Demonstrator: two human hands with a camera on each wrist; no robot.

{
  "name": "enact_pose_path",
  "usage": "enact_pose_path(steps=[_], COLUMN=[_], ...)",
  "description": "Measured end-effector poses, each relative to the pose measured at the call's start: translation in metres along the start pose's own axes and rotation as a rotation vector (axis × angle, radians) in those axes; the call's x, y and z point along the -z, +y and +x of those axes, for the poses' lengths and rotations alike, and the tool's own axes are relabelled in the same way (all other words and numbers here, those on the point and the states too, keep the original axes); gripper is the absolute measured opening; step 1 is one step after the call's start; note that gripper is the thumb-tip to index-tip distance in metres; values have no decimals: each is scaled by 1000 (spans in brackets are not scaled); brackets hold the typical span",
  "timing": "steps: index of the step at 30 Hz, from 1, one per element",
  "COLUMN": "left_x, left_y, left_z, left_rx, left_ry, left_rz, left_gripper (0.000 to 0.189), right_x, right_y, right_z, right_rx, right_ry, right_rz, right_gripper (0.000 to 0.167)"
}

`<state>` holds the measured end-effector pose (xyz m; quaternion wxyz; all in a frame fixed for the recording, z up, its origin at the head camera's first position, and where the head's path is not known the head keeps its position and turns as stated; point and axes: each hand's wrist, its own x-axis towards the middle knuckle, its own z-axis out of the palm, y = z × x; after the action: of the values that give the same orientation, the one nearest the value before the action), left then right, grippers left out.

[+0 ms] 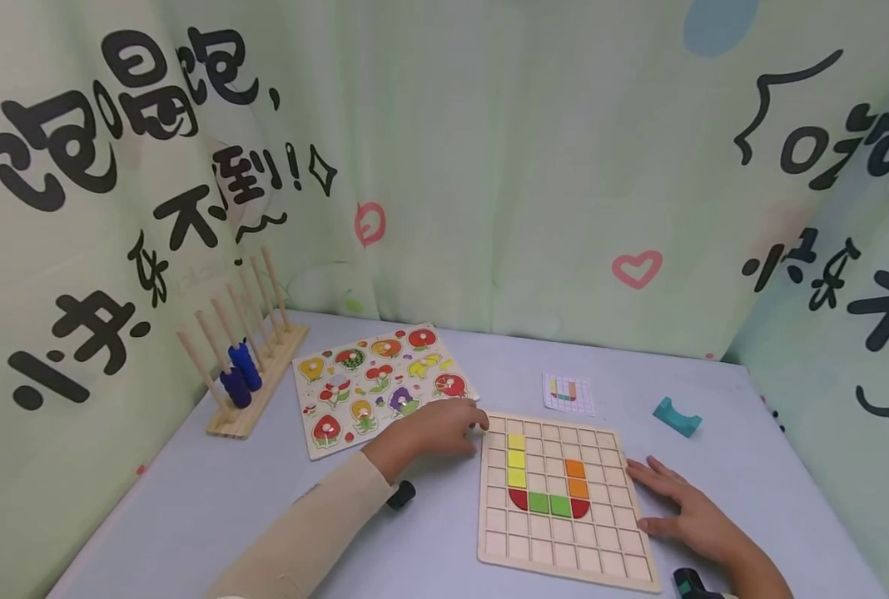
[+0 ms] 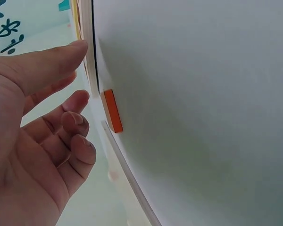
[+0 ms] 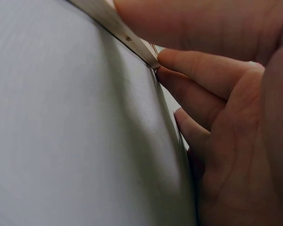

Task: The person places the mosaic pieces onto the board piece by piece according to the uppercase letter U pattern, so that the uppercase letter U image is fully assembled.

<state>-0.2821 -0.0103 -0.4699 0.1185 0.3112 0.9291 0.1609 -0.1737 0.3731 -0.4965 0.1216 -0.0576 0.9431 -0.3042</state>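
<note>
A square wooden grid board [image 1: 534, 545] lies on the table, bearing a U of coloured tiles: yellow squares [image 1: 516, 459] on the left, green squares [image 1: 549, 504] between red rounded corners, orange squares [image 1: 576, 478] on the right. My left hand [image 1: 444, 428] hovers at the board's upper left corner, fingers loosely curled and holding nothing. Close to those fingertips, an orange block [image 2: 114, 110] lies on the table in the left wrist view; the hand hides it from the head view. My right hand [image 1: 687, 507] rests with extended fingers against the board's right edge.
Left of the board lies a fruit puzzle board [image 1: 384, 402]. Beyond it stands a wooden peg rack [image 1: 253, 412] with two dark blue pieces [image 1: 240, 374]. A small pattern card [image 1: 568, 393] lies behind the grid board, and a teal arched block [image 1: 677, 418] sits to the right.
</note>
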Motion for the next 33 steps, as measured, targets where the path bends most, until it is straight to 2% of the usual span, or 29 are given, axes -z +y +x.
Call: enact_pose_path(steps=[10,25,33], left_x=[5,10,9], left_y=[-12,-19,-20], left_z=[-7,-11,-11], left_rx=[34,45,77], left_ry=[-17,-58,-71], left_rz=[-15,1,-4], left_gripper=[36,32,31], right_x=[1,0,0], right_y=[0,1,0], right_z=[2,-1,1], right_rx=[-2,-1,-7], right_ry=[0,3,-5], right_rz=[1,-12,-16], right_gripper=[87,87,88])
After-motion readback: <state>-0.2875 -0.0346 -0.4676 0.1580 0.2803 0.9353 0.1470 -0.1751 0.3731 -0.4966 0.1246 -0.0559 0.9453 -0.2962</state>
